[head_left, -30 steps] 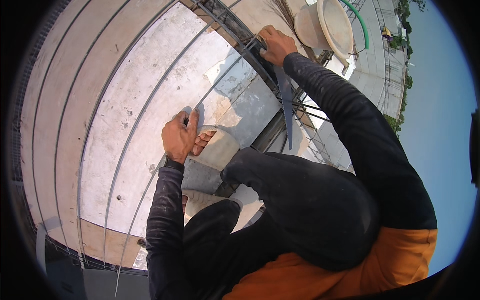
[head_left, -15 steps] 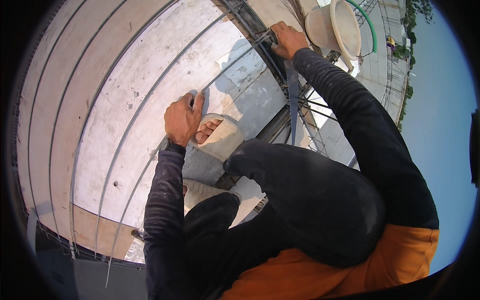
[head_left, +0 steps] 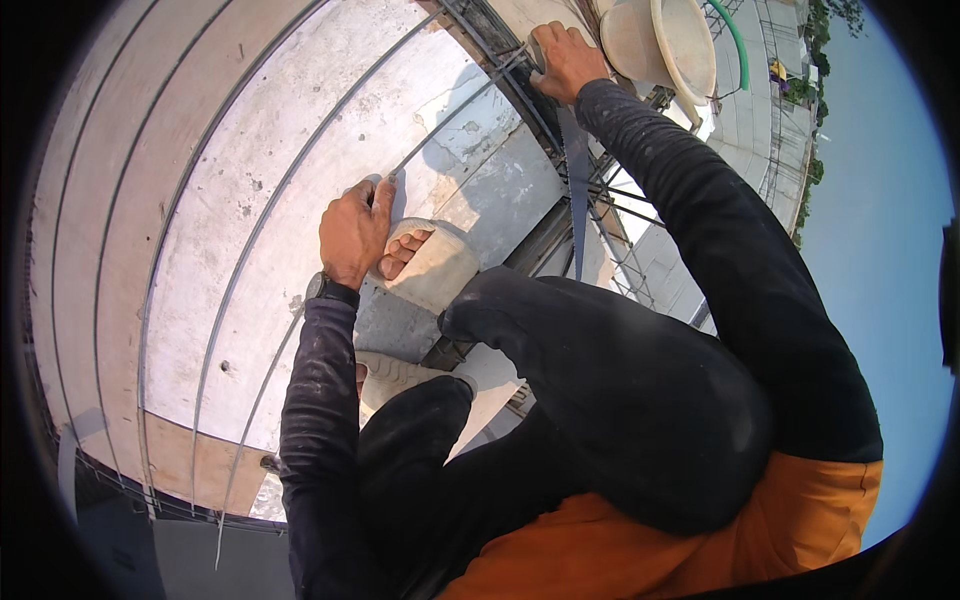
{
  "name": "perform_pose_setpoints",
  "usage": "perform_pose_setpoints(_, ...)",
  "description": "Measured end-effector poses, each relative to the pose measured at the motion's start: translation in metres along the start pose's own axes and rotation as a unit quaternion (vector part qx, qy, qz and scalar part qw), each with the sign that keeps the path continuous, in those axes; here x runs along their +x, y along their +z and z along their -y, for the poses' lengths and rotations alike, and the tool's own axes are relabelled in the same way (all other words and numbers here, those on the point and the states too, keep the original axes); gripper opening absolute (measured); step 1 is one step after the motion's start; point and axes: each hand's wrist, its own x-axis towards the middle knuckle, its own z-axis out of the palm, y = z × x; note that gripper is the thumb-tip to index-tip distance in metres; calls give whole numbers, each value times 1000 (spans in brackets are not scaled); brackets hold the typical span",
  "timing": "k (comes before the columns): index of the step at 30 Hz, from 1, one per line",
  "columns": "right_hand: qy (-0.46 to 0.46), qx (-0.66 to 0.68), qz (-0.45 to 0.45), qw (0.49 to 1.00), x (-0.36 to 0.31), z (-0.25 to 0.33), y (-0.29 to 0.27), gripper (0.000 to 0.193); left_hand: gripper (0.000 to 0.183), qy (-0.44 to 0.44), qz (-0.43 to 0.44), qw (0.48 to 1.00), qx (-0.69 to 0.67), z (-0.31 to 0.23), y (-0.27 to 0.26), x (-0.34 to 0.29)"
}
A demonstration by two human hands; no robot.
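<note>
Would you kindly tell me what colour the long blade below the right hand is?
The long blade is bluish grey, best seen in the head view.

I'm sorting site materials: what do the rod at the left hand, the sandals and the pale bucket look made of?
Rod: probably steel, dull grey; it looks long and slim. Sandals: likely foam or rubber, matte beige, with a thick, moulded look. Bucket: perhaps plastic, dull and pale, smoothly rounded.
</note>
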Motion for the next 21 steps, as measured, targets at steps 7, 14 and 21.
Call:
perform_pose_setpoints(7,74,45,68,994,-4,9,-3,56,45,17,-31,995,94,-4,7,-5)
perform_pose_setpoints(14,234,277,-111,925,-36,39,-12,44,45,42,-25,994,98,2,9,-3)
perform_pose_setpoints(21,387,764,21,515,-34,133,12,29,41,8,6,984,176,-19,-4,-1)
